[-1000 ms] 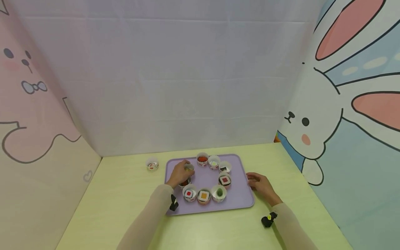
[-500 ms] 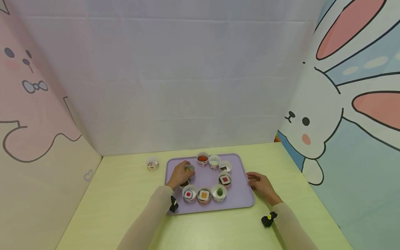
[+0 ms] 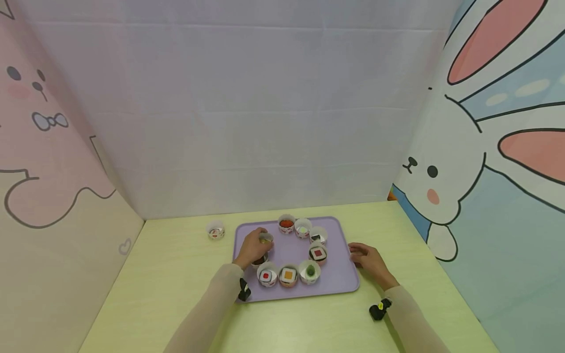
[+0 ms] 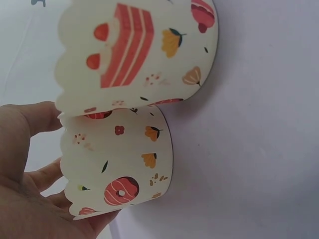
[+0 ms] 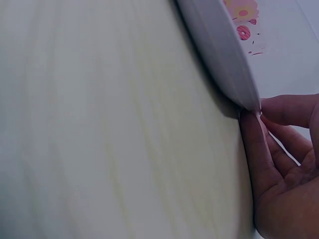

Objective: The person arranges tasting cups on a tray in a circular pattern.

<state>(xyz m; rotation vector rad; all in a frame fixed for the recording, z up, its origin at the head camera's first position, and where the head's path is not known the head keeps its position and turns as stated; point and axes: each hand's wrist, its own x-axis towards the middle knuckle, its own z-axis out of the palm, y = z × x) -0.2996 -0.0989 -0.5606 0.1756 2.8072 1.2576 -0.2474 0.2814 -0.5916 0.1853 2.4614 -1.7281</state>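
On the left part of a lilac tray point(image 3: 291, 245), my left hand point(image 3: 252, 247) grips a paper baking cup point(image 3: 266, 238) with something yellowish inside. In the left wrist view that baking cup point(image 4: 119, 164) shows a donut print, and fingers curl about its scalloped rim. Another printed cup point(image 4: 139, 50) stands right against it. My right hand point(image 3: 370, 261) is at the tray's right edge; in the right wrist view thumb and index finger pinch the tray rim point(image 5: 224, 55). Several more cups, such as one with an orange-topped white piece point(image 3: 288, 276), form a ring on the tray.
A single paper cup point(image 3: 215, 230) stands on the pale yellow table point(image 3: 176, 274) left of the tray. A white backdrop point(image 3: 247, 122) rises behind, with printed cartoon curtains on both sides.
My left hand has shifted the gripped baking cup very slightly left. My right hand keeps its place at the tray edge.
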